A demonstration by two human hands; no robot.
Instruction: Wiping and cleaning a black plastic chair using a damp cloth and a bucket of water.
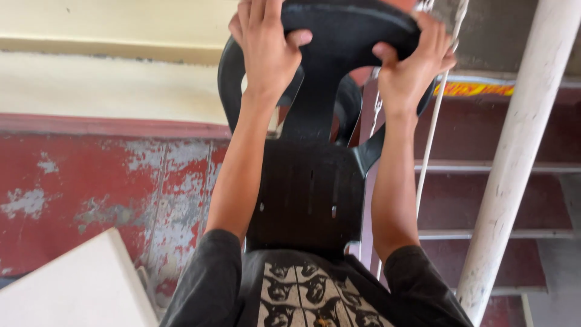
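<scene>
A black plastic chair (311, 181) is lifted in front of me, its seat facing my chest and its backrest up at the top of the view. My left hand (266, 42) grips the left part of the backrest's top edge, fingers wrapped over it. My right hand (414, 60) clasps the right end of the same edge. Both forearms stretch upward along the chair's sides, with my dark printed shirt below.
A thick white pole (514, 157) slants up on the right. Red steps with pale edges (484, 166) run behind it, and a thin white cord (433, 121) hangs by the chair. A worn red-painted wall (91, 188) fills the left; a white slab (78, 290) sits at the bottom left.
</scene>
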